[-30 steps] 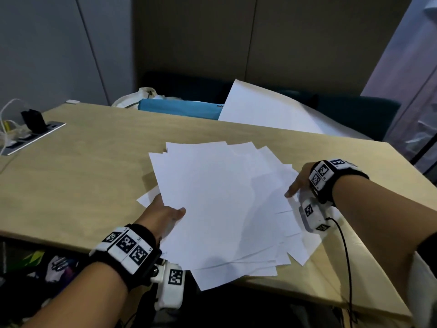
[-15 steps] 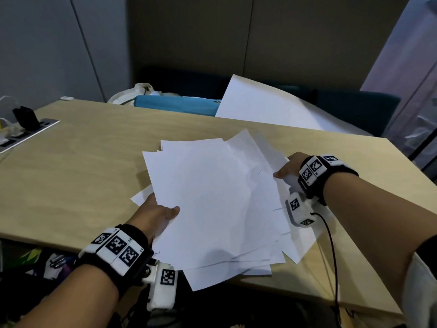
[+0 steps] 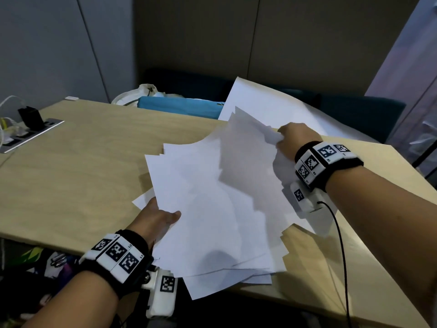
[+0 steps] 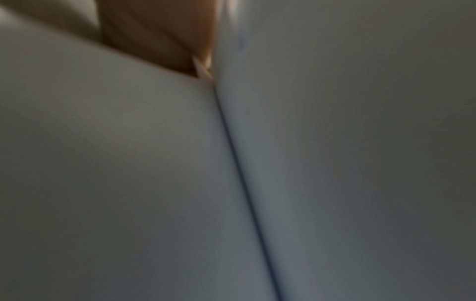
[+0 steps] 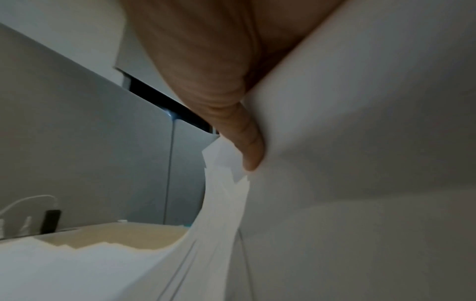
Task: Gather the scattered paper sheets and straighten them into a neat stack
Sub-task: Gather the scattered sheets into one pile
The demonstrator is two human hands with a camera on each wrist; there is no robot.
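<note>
**Paper sheets: both hands engaged, stack uneven**

Holding entry, as I read it from my remote station.

Item 1, left hand (image 3: 158,215): I see its thumb lying on top of the paper sheets (image 3: 212,209) at their near-left edge, the fingers hidden beneath, so it pinches the pile there. The left wrist view shows only blurred paper surfaces close up.

Item 2, right hand (image 3: 292,140): it grips the far-right corners of the sheets, fingers curled round them. In the right wrist view a fingertip (image 5: 251,154) presses against the fanned edges. That side of the pile is lifted and curled upward.

Item 3, paper sheets: white, many, splayed with staggered corners; the near edge overhangs the front of the worktop (image 3: 82,174).

Item 4, worktop: pale wood. A power strip (image 3: 28,133) with a black plug lies at its far left.

Item 5, beyond the far edge: a blue case (image 3: 179,106), a large white sheet (image 3: 272,105), a dark teal seat (image 3: 361,114).
</note>
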